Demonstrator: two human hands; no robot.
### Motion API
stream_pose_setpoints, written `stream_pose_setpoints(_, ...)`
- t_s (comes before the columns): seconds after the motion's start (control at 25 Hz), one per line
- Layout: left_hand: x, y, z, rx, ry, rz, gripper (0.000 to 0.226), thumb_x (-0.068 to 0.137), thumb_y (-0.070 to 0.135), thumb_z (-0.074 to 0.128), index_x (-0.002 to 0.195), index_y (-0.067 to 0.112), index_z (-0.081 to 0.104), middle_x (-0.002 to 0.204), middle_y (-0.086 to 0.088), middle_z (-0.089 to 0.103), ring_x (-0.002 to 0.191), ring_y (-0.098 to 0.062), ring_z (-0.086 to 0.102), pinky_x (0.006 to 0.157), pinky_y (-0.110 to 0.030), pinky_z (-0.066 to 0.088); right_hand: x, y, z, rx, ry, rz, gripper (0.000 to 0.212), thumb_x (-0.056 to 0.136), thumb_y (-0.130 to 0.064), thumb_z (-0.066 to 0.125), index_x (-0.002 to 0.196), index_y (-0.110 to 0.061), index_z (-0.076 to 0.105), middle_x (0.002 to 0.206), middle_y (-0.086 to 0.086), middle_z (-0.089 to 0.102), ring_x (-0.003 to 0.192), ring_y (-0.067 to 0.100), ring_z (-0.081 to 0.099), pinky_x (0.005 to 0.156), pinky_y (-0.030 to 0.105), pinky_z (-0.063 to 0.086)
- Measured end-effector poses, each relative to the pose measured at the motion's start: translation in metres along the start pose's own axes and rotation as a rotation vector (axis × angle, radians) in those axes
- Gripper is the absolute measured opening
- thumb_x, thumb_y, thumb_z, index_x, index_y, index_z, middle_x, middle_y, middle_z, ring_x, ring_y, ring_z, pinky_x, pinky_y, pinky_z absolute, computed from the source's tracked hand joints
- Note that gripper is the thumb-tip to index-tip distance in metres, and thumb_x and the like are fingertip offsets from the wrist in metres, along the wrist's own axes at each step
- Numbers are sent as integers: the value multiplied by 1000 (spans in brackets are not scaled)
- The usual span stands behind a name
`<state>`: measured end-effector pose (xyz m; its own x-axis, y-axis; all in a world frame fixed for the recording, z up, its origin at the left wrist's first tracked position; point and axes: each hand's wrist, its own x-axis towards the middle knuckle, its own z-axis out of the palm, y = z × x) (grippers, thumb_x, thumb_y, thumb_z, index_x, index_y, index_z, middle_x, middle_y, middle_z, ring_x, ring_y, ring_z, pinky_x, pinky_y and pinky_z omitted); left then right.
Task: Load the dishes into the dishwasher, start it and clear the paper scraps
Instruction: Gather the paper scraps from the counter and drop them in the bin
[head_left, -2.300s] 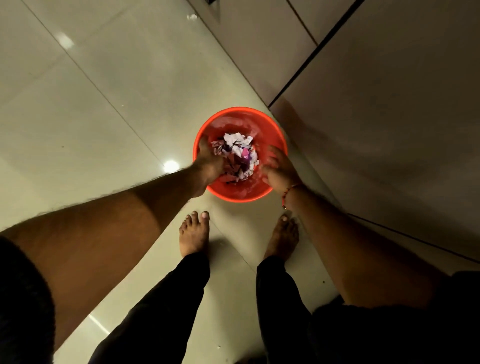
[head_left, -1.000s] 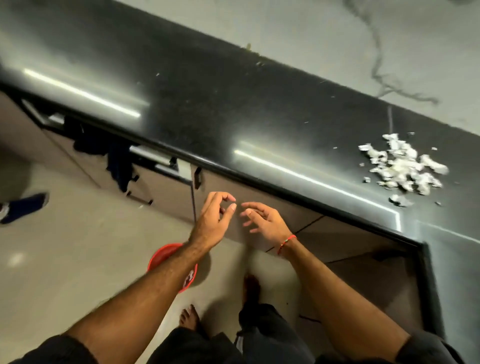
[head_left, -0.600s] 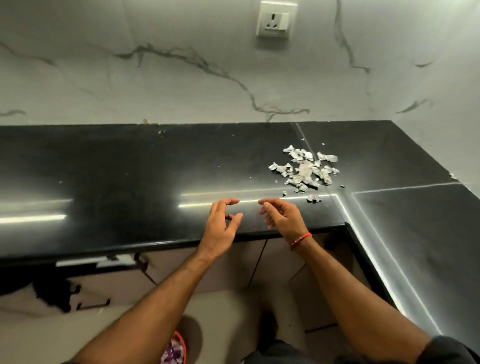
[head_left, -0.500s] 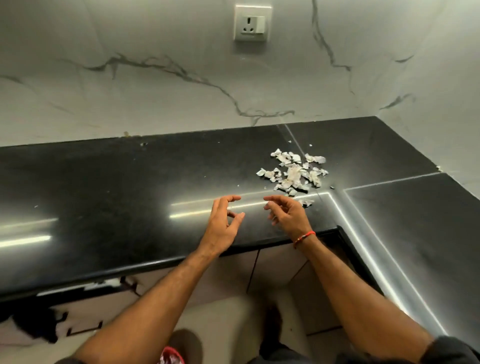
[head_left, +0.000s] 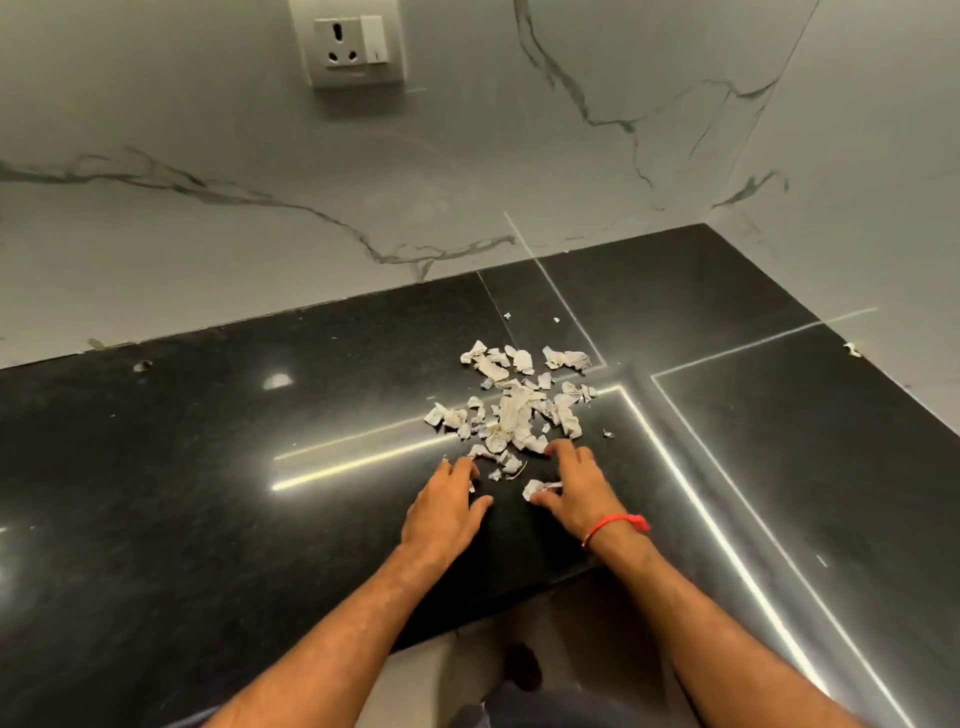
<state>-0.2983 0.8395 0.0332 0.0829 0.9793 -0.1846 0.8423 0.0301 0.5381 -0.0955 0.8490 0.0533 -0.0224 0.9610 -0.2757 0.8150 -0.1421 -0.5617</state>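
Note:
A loose pile of torn white paper scraps lies on the black stone counter, near its inner corner. My left hand rests palm down on the counter at the pile's near left edge, fingers spread, touching a few small bits. My right hand, with a red thread on the wrist, lies at the pile's near right edge; its thumb and fingers touch one scrap. Neither hand is closed around anything. The dishwasher and dishes are out of view.
A marble-patterned wall runs behind the counter, with a white power socket high up. The counter turns right along a side wall. A few stray scraps lie at the far right edge. Floor shows below the counter's front edge.
I have turned from the red bin on the floor up to the counter. Both hands moved forward from the counter's edge and came down flat at the near side of the scrap pile.

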Motion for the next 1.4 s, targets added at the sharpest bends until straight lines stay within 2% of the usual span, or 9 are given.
stream_pose_setpoints(0.28, 52, 10, -22, -456, 181, -82, 20, 97, 11, 60, 107, 27, 61, 105, 5, 65, 97, -13, 66, 88, -30, 54, 48, -25, -3, 555, 82, -49, 47, 82, -10, 77, 121, -28, 57, 112, -2, 61, 74, 11, 66, 64, 20, 56)
stream_pose_setpoints(0.4, 68, -13, -45, -194, 292, -83, 32, 92, 35, 69, 121, 29, 56, 123, 1, 49, 112, -16, 51, 94, -38, 51, 60, 3, -26, 319, 318, -22, 54, 80, -28, 80, 128, -25, 55, 112, -1, 56, 89, 12, 56, 80, 25, 50)
stream_pose_setpoints(0.6, 83, -23, -56, -109, -15, -189, 81, 86, 60, 67, 150, 22, 34, 142, -9, 31, 135, -30, 31, 111, -47, 35, 61, 38, -31, -155, 269, 225, 73, 80, -64, 66, 140, -28, 44, 131, 10, 41, 120, 32, 42, 106, 46, 38)
stream_pose_setpoints(0.72, 80, 1, -36, -217, -139, -63, 73, 94, 45, 64, 154, 21, 29, 146, -6, 30, 139, -24, 33, 117, -44, 34, 60, 3, -8, 31, 121, 4, 60, 91, -47, 63, 142, -22, 44, 131, 9, 45, 120, 23, 44, 110, 37, 38)
stream_pose_setpoints(0.84, 88, 13, -35, -309, -51, -11, 64, 97, 31, 61, 153, 23, 30, 148, -3, 26, 140, -25, 35, 117, -42, 33, 66, -17, -4, 233, 181, -80, 52, 94, -32, 64, 142, -22, 46, 124, 5, 52, 107, 15, 52, 104, 41, 46)
stream_pose_setpoints(0.96, 103, 9, -54, -200, -21, -24, 87, 84, 58, 70, 154, 30, 26, 157, 0, 13, 145, -29, 22, 114, -51, 35, 80, -4, -36, 229, 254, -36, 70, 84, -47, 72, 144, -30, 40, 132, 6, 46, 121, 22, 47, 107, 49, 44)
stream_pose_setpoints(1.12, 111, 18, -56, 43, -342, 12, 146, 45, 85, 78, 155, 45, -10, 164, -2, -20, 151, -40, -3, 112, -68, 26, 112, 15, -82, -90, 57, 24, 130, 54, -78, 76, 153, -45, -1, 161, 9, 1, 146, 40, 10, 115, 62, 23)
stream_pose_setpoints(1.24, 110, 32, -39, 236, -397, 51, 156, 41, 81, 82, 149, 49, -27, 163, -5, -27, 150, -41, -6, 109, -71, 29, 140, 13, -94, -295, -122, -14, 146, 42, -83, 76, 147, -52, -20, 162, 2, -22, 148, 45, -2, 112, 70, 18)
stream_pose_setpoints(1.4, 106, 30, -24, 304, -310, 34, 153, 47, 73, 86, 152, 42, -22, 165, -3, -16, 149, -36, 2, 110, -67, 30, 164, -11, -79, -496, -333, -153, 147, 36, -89, 73, 140, -58, -27, 162, -2, -23, 148, 45, -3, 111, 73, 14)
